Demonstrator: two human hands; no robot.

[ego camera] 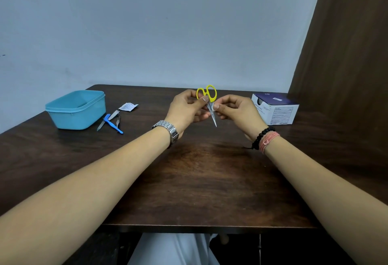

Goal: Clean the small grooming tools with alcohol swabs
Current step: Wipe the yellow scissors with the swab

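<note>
Small scissors with yellow handles hang above the middle of the dark wooden table, handles up and blade tips pointing down. My left hand pinches them just below the handles. My right hand pinches the blades near the pivot, with a small white swab barely visible between its fingertips. On the table to the left lie a blue-handled tool, metal nail clippers and another small metal tool.
A light blue plastic tub stands at the back left. Beside the tools lies a torn white swab packet. A white and dark blue box stands at the back right, by a brown curtain.
</note>
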